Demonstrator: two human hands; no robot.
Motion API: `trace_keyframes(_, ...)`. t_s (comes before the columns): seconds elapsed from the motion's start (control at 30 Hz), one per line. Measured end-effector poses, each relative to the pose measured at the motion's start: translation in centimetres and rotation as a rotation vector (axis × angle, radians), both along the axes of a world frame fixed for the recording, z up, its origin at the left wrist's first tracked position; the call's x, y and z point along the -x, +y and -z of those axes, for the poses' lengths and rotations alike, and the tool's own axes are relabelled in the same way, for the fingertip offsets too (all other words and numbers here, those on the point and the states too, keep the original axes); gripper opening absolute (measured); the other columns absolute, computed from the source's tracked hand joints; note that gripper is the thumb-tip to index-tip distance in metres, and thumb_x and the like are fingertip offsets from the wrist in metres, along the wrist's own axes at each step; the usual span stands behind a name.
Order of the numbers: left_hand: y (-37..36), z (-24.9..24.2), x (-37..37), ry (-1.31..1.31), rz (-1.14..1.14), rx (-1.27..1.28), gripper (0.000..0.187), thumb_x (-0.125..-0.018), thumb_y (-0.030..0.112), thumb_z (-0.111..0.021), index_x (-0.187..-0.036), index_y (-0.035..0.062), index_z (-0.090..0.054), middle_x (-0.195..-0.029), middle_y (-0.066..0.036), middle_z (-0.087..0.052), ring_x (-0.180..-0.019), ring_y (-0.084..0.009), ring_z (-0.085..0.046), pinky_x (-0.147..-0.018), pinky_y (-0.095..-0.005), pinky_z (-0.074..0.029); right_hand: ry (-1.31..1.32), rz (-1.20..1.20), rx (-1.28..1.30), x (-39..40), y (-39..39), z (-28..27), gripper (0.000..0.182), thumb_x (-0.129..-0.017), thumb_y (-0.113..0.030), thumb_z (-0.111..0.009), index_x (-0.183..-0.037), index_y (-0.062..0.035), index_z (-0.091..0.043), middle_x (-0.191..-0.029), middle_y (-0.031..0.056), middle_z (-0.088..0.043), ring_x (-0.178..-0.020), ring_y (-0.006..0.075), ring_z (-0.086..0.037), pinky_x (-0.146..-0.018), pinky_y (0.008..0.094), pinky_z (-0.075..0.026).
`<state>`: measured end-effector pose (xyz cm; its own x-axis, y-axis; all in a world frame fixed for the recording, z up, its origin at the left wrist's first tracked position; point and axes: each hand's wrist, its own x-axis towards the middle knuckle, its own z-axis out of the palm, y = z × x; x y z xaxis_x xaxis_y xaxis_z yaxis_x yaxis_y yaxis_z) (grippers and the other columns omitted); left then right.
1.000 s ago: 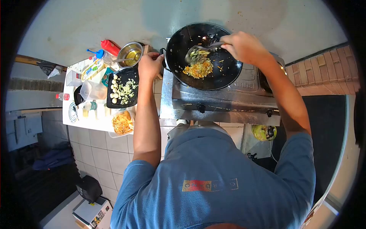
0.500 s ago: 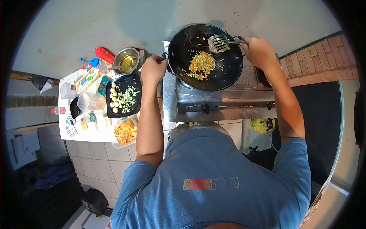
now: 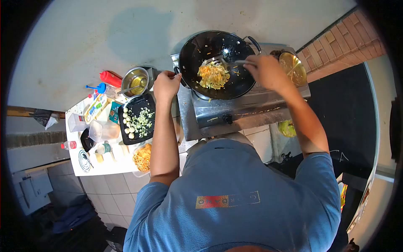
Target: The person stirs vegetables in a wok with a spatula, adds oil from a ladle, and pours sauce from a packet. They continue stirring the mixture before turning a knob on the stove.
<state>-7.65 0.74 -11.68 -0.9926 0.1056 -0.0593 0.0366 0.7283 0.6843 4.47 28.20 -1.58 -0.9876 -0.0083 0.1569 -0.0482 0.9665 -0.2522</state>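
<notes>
A black wok (image 3: 245,82) rests on the steel stove, with a heap of shredded, mixed vegetables (image 3: 213,76) in its middle. My left hand (image 3: 166,86) is closed around the wok's left loop handle. In my right hand (image 3: 268,72) is the handle of a slotted spatula (image 3: 238,63), held over the wok's right side. The spatula's blurred head touches the upper edge of the vegetable heap. The wok's far loop handle (image 3: 253,43) stands free at the upper right.
Left of the stove (image 3: 210,119), a white table holds a black tray (image 3: 147,133) of chopped greens and small pale balls, a metal bowl (image 3: 145,86), a red bottle (image 3: 110,78) and a noodle-like shredded food (image 3: 142,158). A round golden pan or lid (image 3: 294,69) lies right of the wok.
My right hand has moved left and down with the spatula, bringing its head onto the vegetables, which are heaped more compactly. The camera view has tilted; my left hand keeps the handle.
</notes>
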Motion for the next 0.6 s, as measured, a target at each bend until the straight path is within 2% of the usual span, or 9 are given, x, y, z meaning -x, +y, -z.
trace_keyframes(0.03, 0.1, 0.1, 0.0, 0.001, 0.001, 0.018, 0.037, -0.075, 0.034, -0.069, -0.095, 0.0029, -0.069, -0.089, -0.014, -0.07, -0.086, -0.029, -0.067, -0.078, -0.0369, -0.051, -0.001, 0.009, 0.002, -0.3, -0.7, 0.8, 0.02, -0.083, -0.02, -0.058, -0.086, -0.001, -0.064, -0.082, 0.0168, -0.066, -0.071, 0.0378, -0.064, -0.066, 0.0451, -0.05)
trace_keyframes(0.1, 0.0, 0.1, -0.1, -0.021, 0.006, 0.019, 0.037, -0.076, 0.034, -0.069, -0.095, 0.0029, -0.069, -0.089, -0.014, -0.07, -0.087, -0.029, -0.067, -0.078, -0.0369, -0.051, 0.037, 0.024, -0.207, -0.9, -1.9, 3.4, 0.017, -0.085, -0.019, -0.057, -0.086, -0.0021, -0.061, -0.075, 0.0174, -0.065, -0.068, 0.0372, -0.063, -0.06, 0.0456, -0.051)
trace_keyframes(0.17, 0.1, 0.1, 0.2, -0.04, -0.001, 0.014, 0.038, -0.076, 0.034, -0.069, -0.096, 0.0029, -0.068, -0.09, -0.014, -0.07, -0.087, -0.0289, -0.067, -0.079, -0.0369, -0.051, 0.081, 0.049, -0.21, -0.8, -1.4, 3.6, 0.016, -0.086, -0.018, -0.056, -0.087, -0.0034, -0.061, -0.073, 0.0184, -0.064, -0.067, 0.0369, -0.063, -0.058, 0.0455, -0.051)
trace_keyframes(0.27, -0.1, 0.5, 0.1, -0.041, -0.005, 0.016, 0.039, -0.076, 0.035, -0.068, -0.097, 0.0026, -0.068, -0.091, -0.014, -0.07, -0.088, -0.0288, -0.067, -0.079, -0.0367, -0.051, 0.119, 0.109, -0.117, -1.3, -1.6, 0.6, 0.017, -0.086, -0.019, -0.056, -0.087, -0.0038, -0.061, -0.072, 0.0163, -0.064, -0.067, 0.0377, -0.063, -0.059, 0.0466, -0.051)
trace_keyframes(0.37, 0.3, 0.3, 0.0, -0.032, -0.014, 0.002, 0.039, -0.076, 0.034, -0.068, -0.097, 0.002, -0.068, -0.09, -0.014, -0.07, -0.088, -0.029, -0.067, -0.08, -0.0369, -0.051, 0.057, -0.011, -0.105, -2.4, -2.5, 2.1, 0.015, -0.086, -0.018, -0.055, -0.087, -0.0046, -0.062, -0.071, 0.0168, -0.064, -0.066, 0.0362, -0.063, -0.059, 0.0452, -0.051)
trace_keyframes(0.4, 0.4, 0.3, 0.0, -0.012, -0.009, 0.009, 0.038, -0.076, 0.034, -0.067, -0.097, 0.002, -0.068, -0.09, -0.014, -0.07, -0.088, -0.0291, -0.067, -0.08, -0.0371, -0.051, 0.031, 0.027, -0.235, -2.3, -3.0, 3.1, 0.014, -0.086, -0.017, -0.055, -0.087, -0.0055, -0.062, -0.07, 0.0172, -0.064, -0.062, 0.0346, -0.064, -0.056, 0.0442, -0.052)
trace_keyframes(0.5, 0.3, 0.9, -0.3, 0.007, -0.046, -0.064, 0.039, -0.076, 0.034, -0.067, -0.097, 0.002, -0.068, -0.089, -0.015, -0.069, -0.087, -0.0297, -0.067, -0.079, -0.0374, -0.051, 0.05, 0.146, -0.29, -1.5, -1.7, 4.4, 0.013, -0.087, -0.016, -0.053, -0.085, -0.0059, -0.061, -0.069, 0.018, -0.064, -0.06, 0.0336, -0.065, -0.054, 0.044, -0.052)
trace_keyframes(0.53, 0.4, 1.4, -0.1, 0.05, -0.061, -0.063, 0.039, -0.075, 0.035, -0.068, -0.096, 0.0023, -0.068, -0.089, -0.015, -0.069, -0.086, -0.0298, -0.067, -0.078, -0.0375, -0.051, 0.122, 0.121, -0.26, -1.4, -0.9, 3.8, 0.016, -0.088, -0.019, -0.052, -0.086, -0.0054, -0.061, -0.069, 0.019, -0.064, -0.059, 0.0355, -0.064, -0.052, 0.0454, -0.052)
trace_keyframes(0.6, 0.3, 1.7, -0.7, 0.084, -0.099, -0.056, 0.038, -0.075, 0.036, -0.068, -0.096, 0.0033, -0.069, -0.088, -0.015, -0.069, -0.085, -0.0299, -0.067, -0.077, -0.0378, -0.051, 0.07, 0.212, -0.234, -0.5, 0.0, 1.5, 0.021, -0.089, -0.023, -0.052, -0.096, -0.0094, -0.065, -0.074, 0.0192, -0.065, -0.068, 0.0392, -0.064, -0.062, 0.0484, -0.052)
